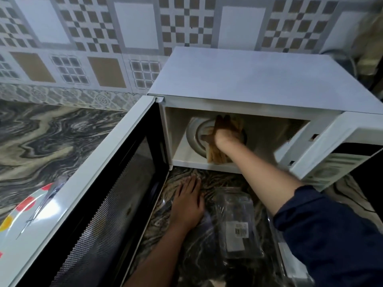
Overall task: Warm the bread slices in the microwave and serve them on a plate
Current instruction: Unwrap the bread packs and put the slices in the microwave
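The white microwave (248, 79) stands on the marbled counter with its door (107, 195) swung wide open to the left. My right hand (224, 134) reaches inside and grips a stack of bread slices (216, 156) standing on edge over the glass turntable (196, 133). My left hand (187, 201) lies flat on the counter in front of the oven, fingers spread, resting at the edge of an empty clear plastic bread bag (236, 222). A white plate with red and yellow dots (18, 212) sits at the far left, partly hidden behind the door.
A patterned tiled wall (93, 48) runs behind the counter (51, 131). The microwave's control panel (335, 162) faces front at the right. A dark cable and some cloth show at the top right corner.
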{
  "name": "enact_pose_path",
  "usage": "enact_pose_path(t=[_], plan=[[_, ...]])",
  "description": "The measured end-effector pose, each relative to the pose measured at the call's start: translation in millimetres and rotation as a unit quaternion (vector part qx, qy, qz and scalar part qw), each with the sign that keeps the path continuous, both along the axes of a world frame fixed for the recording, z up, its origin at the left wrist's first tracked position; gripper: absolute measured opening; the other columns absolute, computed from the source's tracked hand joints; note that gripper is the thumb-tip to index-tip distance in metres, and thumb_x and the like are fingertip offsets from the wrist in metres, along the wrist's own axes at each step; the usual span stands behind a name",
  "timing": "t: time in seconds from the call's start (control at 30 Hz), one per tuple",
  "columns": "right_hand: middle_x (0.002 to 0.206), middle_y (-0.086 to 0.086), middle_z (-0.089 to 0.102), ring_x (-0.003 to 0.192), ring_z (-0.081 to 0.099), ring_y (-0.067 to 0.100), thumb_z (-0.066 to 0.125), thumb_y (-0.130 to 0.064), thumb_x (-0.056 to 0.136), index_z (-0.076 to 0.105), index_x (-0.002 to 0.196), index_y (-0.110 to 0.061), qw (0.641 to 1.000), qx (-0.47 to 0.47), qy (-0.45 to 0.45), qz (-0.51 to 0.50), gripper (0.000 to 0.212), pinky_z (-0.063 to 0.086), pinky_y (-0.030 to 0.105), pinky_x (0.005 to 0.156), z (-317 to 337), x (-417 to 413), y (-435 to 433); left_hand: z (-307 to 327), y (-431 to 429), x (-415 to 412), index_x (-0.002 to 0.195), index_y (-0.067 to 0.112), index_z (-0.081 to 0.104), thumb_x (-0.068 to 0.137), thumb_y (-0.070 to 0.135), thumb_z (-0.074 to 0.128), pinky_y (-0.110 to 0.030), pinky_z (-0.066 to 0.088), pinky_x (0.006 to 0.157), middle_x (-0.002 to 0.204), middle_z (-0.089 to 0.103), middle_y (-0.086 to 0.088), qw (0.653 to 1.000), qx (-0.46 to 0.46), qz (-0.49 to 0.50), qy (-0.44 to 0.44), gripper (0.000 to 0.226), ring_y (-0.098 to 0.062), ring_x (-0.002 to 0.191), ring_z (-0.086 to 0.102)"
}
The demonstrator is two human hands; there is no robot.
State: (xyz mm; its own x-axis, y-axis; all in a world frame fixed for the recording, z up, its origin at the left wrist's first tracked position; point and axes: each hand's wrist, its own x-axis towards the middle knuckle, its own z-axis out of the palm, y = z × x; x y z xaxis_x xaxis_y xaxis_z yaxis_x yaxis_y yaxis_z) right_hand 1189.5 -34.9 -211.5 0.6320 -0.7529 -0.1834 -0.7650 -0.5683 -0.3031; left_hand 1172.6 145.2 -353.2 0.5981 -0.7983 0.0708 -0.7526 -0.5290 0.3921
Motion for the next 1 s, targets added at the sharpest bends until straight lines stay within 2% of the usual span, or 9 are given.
enact_pose_path(t=[0.13, 0.23, 0.3, 0.47, 0.6, 0.7, 0.77, 0.93, 1.0], plan=[[0.147, 0.015, 0.032, 0.136, 0.028, 0.035, 0.057, -0.043, 0.085, 0.034, 0.14, -0.013, 0.977, -0.187, -0.089, 0.051, 0.066, 0.022, 0.049, 0.113, -3, -17, 5, 0, -2, 0, 0.148, 0.024, 0.021, 0.086, 0.045, 0.012, -0.025, -0.005, 0.114, 0.157, 0.016, 0.005, 1.0, -0.002, 0.003, 0.002, 0.066, -0.008, 0.145, 0.01], [0.148, 0.015, 0.027, 0.135, 0.029, 0.034, 0.058, -0.023, 0.087, 0.038, 0.138, -0.011, 0.98, -0.114, -0.091, 0.138, 0.055, 0.029, 0.037, 0.108, -10, -27, 13, 1, -1, 0, 0.148, 0.023, 0.022, 0.094, 0.034, 0.034, -0.027, 0.001, 0.117, 0.157, 0.017, 0.004, 1.0, -0.012, 0.003, 0.009, 0.056, -0.009, 0.145, 0.012], [0.15, 0.013, 0.021, 0.138, 0.022, 0.033, 0.056, -0.022, 0.085, 0.036, 0.138, -0.014, 0.977, -0.111, -0.095, 0.158, 0.057, 0.028, 0.038, 0.109, -15, -34, 17, 1, -1, 0, 0.148, 0.023, 0.022, 0.095, 0.033, 0.037, -0.027, 0.002, 0.117, 0.157, 0.017, 0.004, 1.0, -0.015, 0.004, 0.007, 0.056, -0.008, 0.144, 0.012], [0.155, 0.013, 0.012, 0.143, 0.009, 0.029, 0.05, -0.019, 0.09, 0.028, 0.143, -0.013, 0.977, -0.114, -0.102, 0.147, 0.058, 0.018, 0.037, 0.113, -22, -36, 22, 1, 0, -1, 0.148, 0.023, 0.021, 0.095, 0.033, 0.036, -0.025, 0.001, 0.116, 0.157, 0.017, 0.004, 1.0, -0.026, 0.003, 0.003, 0.056, -0.008, 0.144, 0.012], [0.151, 0.011, 0.018, 0.14, 0.005, 0.027, 0.048, -0.015, 0.088, 0.035, 0.138, -0.012, 0.975, -0.153, -0.116, 0.113, 0.052, -0.005, 0.035, 0.109, -17, -33, 24, 0, 0, -1, 0.148, 0.023, 0.02, 0.097, 0.034, 0.032, -0.027, 0.0, 0.116, 0.158, 0.015, 0.004, 1.0, -0.029, 0.002, 0.001, 0.054, -0.008, 0.145, 0.009], [0.15, 0.012, 0.019, 0.137, 0.018, 0.032, 0.051, -0.019, 0.087, 0.03, 0.139, -0.012, 0.978, -0.139, -0.093, 0.12, 0.057, 0.022, 0.042, 0.109, -25, -17, 12, -2, 0, 0, 0.149, 0.023, 0.019, 0.096, 0.035, 0.033, -0.026, -0.001, 0.116, 0.158, 0.014, 0.005, 0.999, -0.032, -0.001, 0.002, 0.055, -0.008, 0.145, 0.007], [0.153, 0.013, 0.011, 0.14, 0.017, 0.033, 0.05, -0.02, 0.09, 0.017, 0.146, -0.012, 0.983, -0.119, -0.058, 0.124, 0.065, 0.031, 0.041, 0.107, -27, -9, 3, -2, 0, 0, 0.149, 0.023, 0.019, 0.096, 0.034, 0.034, -0.025, -0.003, 0.115, 0.158, 0.014, 0.004, 0.999, -0.034, -0.001, 0.005, 0.056, -0.008, 0.145, 0.006], [0.156, 0.015, 0.008, 0.143, 0.01, 0.033, 0.043, -0.024, 0.094, 0.007, 0.149, -0.01, 0.986, -0.117, -0.005, 0.116, 0.067, 0.023, 0.043, 0.114, -30, 4, -12, -1, 0, 0, 0.148, 0.021, 0.022, 0.096, 0.033, 0.036, -0.024, -0.005, 0.112, 0.157, 0.017, 0.002, 0.999, -0.047, 0.0, 0.01, 0.056, -0.01, 0.145, 0.008], [0.155, 0.009, 0.012, 0.142, 0.014, 0.034, 0.047, -0.026, 0.09, 0.012, 0.148, -0.019, 0.988, -0.11, -0.019, 0.106, 0.068, 0.02, 0.048, 0.116, -34, 7, -17, -1, -1, 0, 0.148, 0.021, 0.023, 0.095, 0.033, 0.035, -0.024, -0.006, 0.112, 0.157, 0.018, 0.002, 0.999, -0.044, 0.001, 0.006, 0.055, -0.01, 0.145, 0.009]])
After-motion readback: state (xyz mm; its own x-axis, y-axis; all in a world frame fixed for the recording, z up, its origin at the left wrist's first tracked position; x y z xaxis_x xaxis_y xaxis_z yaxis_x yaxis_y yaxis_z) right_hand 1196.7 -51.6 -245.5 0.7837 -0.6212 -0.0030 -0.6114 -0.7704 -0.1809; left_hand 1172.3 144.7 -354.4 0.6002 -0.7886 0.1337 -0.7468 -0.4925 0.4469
